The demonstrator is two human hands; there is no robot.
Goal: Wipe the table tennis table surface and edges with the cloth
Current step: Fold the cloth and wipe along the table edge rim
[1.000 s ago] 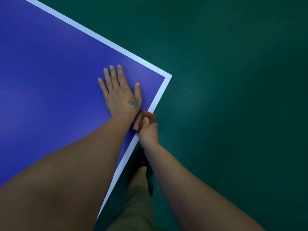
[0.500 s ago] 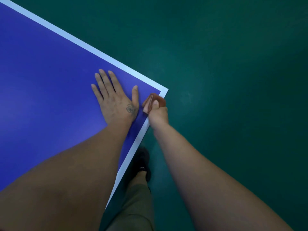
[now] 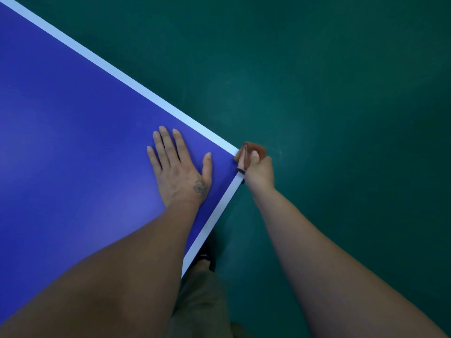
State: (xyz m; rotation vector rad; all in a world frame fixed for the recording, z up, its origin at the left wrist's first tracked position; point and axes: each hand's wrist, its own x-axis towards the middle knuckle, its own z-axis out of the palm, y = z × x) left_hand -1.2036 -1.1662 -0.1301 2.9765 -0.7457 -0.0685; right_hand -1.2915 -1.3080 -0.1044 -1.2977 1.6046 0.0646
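Note:
The blue table tennis table (image 3: 73, 147) with white border lines fills the left of the view, its corner near the middle right. My left hand (image 3: 180, 172) lies flat on the blue surface just inside that corner, fingers spread. My right hand (image 3: 258, 172) is off the table's side and grips a folded reddish-brown cloth (image 3: 247, 154), which is pressed against the very corner of the table edge. Most of the cloth is hidden inside the fist.
A dark green floor (image 3: 341, 93) surrounds the table on the right and top. My leg in olive trousers (image 3: 202, 301) and a dark shoe (image 3: 207, 254) stand beside the near table edge, below the corner.
My right hand has slid the cloth along the side edge away from me, up to the table's corner. My left hand has stayed flat on the surface.

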